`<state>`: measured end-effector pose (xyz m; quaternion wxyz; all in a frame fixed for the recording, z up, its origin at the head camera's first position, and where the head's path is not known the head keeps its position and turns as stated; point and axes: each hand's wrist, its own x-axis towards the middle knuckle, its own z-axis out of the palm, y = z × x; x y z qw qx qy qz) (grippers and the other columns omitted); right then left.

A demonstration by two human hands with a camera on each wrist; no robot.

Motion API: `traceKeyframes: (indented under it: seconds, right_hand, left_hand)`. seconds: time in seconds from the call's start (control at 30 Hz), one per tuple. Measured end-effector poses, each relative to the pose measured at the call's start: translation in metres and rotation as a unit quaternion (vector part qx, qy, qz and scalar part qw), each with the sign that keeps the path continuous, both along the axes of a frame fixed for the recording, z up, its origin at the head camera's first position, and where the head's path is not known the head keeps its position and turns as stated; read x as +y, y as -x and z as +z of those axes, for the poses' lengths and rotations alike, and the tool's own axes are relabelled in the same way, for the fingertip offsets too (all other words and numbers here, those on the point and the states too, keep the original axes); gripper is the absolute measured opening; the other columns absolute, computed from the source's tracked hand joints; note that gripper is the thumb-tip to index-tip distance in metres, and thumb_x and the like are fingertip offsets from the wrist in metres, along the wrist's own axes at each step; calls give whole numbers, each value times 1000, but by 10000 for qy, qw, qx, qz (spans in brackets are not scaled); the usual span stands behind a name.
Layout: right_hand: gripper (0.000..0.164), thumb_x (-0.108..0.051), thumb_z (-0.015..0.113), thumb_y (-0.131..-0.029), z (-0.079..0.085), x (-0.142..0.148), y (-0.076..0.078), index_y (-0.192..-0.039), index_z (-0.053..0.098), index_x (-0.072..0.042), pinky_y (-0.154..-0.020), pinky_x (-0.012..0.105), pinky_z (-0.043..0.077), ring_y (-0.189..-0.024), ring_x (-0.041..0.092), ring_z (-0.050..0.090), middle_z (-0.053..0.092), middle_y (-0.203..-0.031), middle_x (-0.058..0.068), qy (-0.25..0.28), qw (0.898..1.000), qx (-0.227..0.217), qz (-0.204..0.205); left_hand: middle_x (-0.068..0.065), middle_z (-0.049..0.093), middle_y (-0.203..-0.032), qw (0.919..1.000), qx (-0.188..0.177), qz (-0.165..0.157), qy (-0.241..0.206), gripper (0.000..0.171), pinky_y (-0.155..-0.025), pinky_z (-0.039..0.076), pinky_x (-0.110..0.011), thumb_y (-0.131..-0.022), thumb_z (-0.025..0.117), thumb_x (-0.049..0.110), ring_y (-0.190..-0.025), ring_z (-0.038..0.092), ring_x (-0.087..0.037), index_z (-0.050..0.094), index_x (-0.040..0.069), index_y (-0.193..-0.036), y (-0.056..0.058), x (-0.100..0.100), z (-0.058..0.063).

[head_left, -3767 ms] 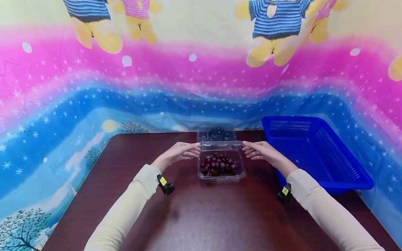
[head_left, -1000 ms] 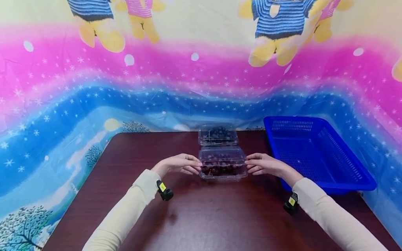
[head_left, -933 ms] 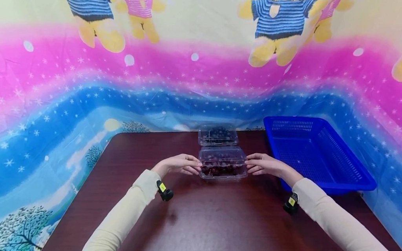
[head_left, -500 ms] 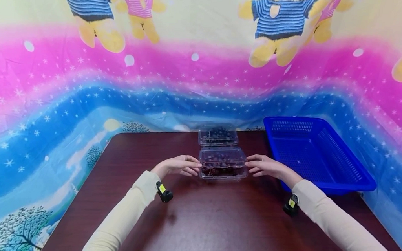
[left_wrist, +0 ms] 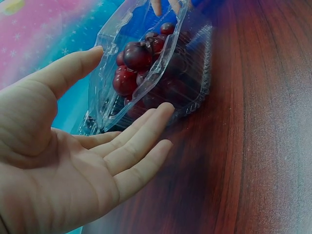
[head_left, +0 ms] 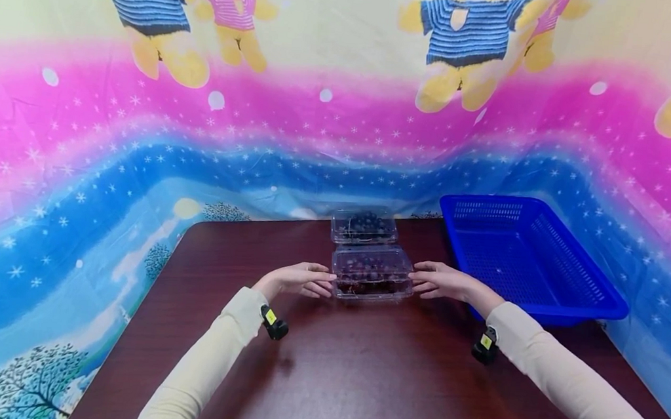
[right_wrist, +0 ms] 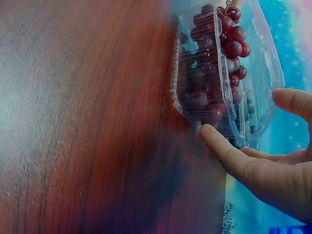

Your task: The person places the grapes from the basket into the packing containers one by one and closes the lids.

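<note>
A clear plastic clamshell box point(head_left: 371, 292) of red grapes point(right_wrist: 234, 48) sits mid-table, its lid point(head_left: 372, 255) tilted over the fruit with a gap along the front. On its left side is my left hand point(head_left: 302, 279), fingers fairly straight. In the left wrist view the thumb point(left_wrist: 87, 58) touches the lid's edge, and the other fingers reach beside the base. My right hand point(head_left: 441, 281) mirrors this on the other side, its thumb point(right_wrist: 290, 101) at the lid's edge and a fingertip point(right_wrist: 208, 130) by the base corner. Neither hand curls round the box.
Directly behind stands a second clear box point(head_left: 364, 226) of dark grapes or berries. A blue plastic basket point(head_left: 585, 308) with perforated sides occupies the table's right back. The brown tabletop point(head_left: 334, 374) extends toward me, and a patterned cloth point(head_left: 294, 127) hangs behind.
Compared with the earliest frame, the lid has come down from nearly upright to tilt over the red grapes, and both hands have moved lower and nearer. In the last second, the hands shifted slightly lower.
</note>
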<state>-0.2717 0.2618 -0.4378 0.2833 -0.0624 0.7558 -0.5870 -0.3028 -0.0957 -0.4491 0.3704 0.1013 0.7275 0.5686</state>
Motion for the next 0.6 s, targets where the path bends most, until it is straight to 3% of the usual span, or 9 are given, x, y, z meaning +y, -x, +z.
traceKeyframes:
  seconds: [0.27, 0.6]
  right_hand:
    - [68, -20, 48, -96, -5, 0, 1, -141, 8, 13, -102, 51, 38, -114, 34, 54, 31, -136, 40, 408, 9989, -227, -57]
    - [64, -15, 45, -97, -7, 1, -1, -139, 9, 15, -103, 49, 37, -115, 32, 54, 33, -135, 39, 617, 9978, -247, 30]
  left_hand:
    - [-23, 57, -124, 9997, -121, -118, -158, 68, -101, 41, -46, -94, 54, 30, -114, 57, -32, 20, -3, -144, 0, 1, -5]
    - [-23, 58, -123, 9996, -110, -125, -221, 63, -101, 40, -46, -95, 53, 27, -112, 59, -29, 24, -5, -142, -2, 3, -7]
